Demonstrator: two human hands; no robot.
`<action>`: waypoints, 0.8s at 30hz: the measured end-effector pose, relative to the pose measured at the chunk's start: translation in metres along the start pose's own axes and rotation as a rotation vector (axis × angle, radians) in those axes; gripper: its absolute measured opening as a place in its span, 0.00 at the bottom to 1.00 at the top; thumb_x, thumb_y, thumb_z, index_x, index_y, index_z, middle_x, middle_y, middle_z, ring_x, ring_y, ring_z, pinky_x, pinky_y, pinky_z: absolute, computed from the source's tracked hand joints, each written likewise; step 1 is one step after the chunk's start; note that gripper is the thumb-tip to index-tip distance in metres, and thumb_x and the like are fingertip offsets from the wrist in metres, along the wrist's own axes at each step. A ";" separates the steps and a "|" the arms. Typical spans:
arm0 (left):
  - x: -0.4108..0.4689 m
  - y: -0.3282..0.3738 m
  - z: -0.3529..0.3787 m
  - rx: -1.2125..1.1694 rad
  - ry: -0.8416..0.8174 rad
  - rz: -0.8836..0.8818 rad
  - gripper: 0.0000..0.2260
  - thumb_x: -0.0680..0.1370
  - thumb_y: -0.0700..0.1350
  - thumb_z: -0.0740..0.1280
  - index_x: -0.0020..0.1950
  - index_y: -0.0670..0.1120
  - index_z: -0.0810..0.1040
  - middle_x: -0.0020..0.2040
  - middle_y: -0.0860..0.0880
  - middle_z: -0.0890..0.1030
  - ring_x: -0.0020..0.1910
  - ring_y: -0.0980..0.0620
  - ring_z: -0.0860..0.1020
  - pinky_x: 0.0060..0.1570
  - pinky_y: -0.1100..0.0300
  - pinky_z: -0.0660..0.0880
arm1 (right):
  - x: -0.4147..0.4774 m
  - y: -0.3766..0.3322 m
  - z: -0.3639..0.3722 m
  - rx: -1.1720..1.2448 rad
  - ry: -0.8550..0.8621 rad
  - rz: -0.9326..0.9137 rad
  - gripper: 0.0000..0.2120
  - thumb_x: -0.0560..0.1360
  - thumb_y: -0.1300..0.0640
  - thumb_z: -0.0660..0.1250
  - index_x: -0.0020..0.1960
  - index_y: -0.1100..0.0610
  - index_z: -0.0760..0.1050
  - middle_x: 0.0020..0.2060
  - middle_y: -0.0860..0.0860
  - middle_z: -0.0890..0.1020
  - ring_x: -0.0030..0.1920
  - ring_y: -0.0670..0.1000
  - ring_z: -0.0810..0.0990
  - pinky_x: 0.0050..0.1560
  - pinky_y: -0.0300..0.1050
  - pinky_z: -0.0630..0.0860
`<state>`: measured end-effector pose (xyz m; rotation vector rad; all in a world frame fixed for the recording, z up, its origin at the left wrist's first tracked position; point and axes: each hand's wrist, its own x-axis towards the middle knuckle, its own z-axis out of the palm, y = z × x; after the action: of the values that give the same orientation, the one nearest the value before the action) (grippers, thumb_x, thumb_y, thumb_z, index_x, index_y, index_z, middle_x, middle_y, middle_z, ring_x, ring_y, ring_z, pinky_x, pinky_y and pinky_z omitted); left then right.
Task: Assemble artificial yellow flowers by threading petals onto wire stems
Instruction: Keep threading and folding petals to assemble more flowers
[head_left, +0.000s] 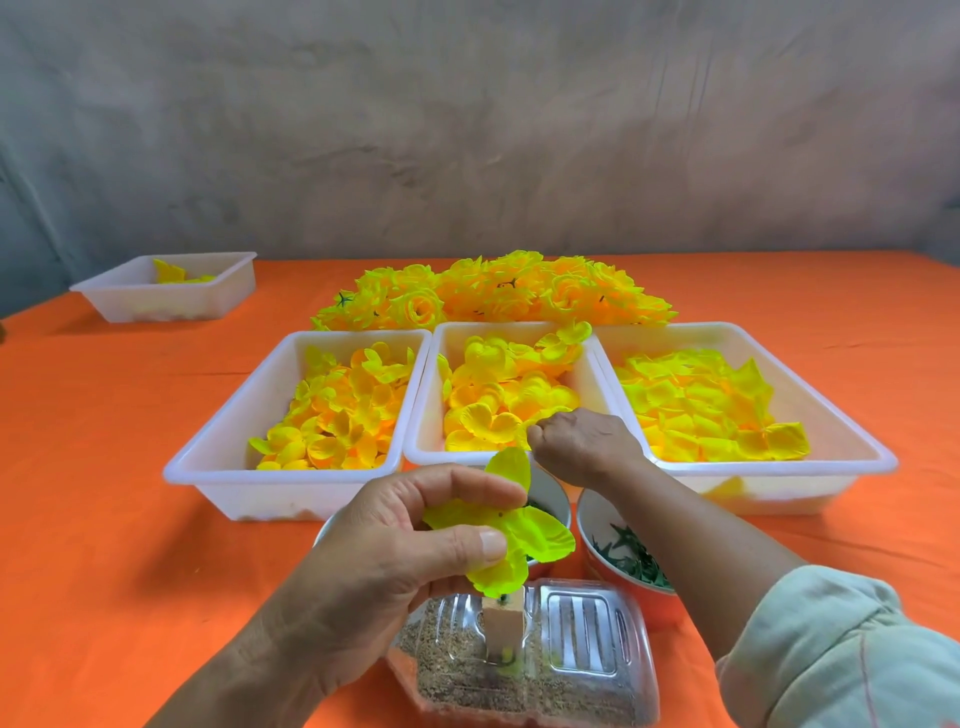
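the left hand (410, 545) is close to the body, low in the middle. its thumb and fingers are bent round a yellow-green petal piece (530, 535) and pinch it. the petal piece lies flat and spread out, right over a small wood block (501, 626) that stands up in a clear tray (592, 618). a tiny green tip (502, 601) shows on top of the block, just under the petal piece. i think that is the stem, and that it points straight up, but most of it is hidden, so i cannot be sure.

the right hand (582, 441) is farther away, reaching over the near edge of the middle tub (422, 410). its fingers are curled, and they seem to pinch a loose petal (551, 413) at the near end of the yellow heap. the fingertips are turned away, so the hold is hard to see.

so the next petal lies in front of the block and a bit to the right, and the right hand is the one that is near it. the left hand is the one that is near the stem. to join them, the right hand would need to come back toward the body, past the bowl (592, 519) of green bits, and down over the block. the hole in the petal would have to meet the stem from the top.
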<state>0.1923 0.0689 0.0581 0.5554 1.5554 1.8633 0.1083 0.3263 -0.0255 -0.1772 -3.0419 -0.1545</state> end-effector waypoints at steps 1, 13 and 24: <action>0.000 0.000 0.000 -0.004 0.003 0.000 0.12 0.63 0.36 0.71 0.45 0.45 0.86 0.43 0.40 0.85 0.35 0.48 0.84 0.33 0.62 0.79 | 0.000 0.000 0.000 0.009 -0.001 0.012 0.15 0.78 0.54 0.47 0.45 0.54 0.72 0.53 0.56 0.80 0.51 0.60 0.77 0.40 0.48 0.65; 0.003 -0.002 -0.003 -0.001 -0.016 -0.008 0.15 0.62 0.37 0.75 0.47 0.45 0.86 0.47 0.39 0.85 0.40 0.46 0.85 0.35 0.61 0.79 | -0.001 -0.001 -0.002 0.038 0.003 0.030 0.13 0.78 0.54 0.48 0.38 0.53 0.66 0.50 0.55 0.80 0.45 0.58 0.73 0.39 0.47 0.64; 0.003 -0.004 -0.006 -0.016 -0.014 -0.010 0.14 0.63 0.35 0.72 0.47 0.43 0.86 0.46 0.40 0.85 0.38 0.47 0.85 0.34 0.61 0.79 | -0.001 -0.001 -0.001 0.086 -0.018 0.068 0.15 0.77 0.52 0.48 0.34 0.53 0.65 0.43 0.53 0.77 0.42 0.57 0.73 0.37 0.46 0.63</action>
<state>0.1874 0.0675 0.0524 0.5509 1.5304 1.8593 0.1090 0.3252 -0.0243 -0.2769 -3.0483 -0.0169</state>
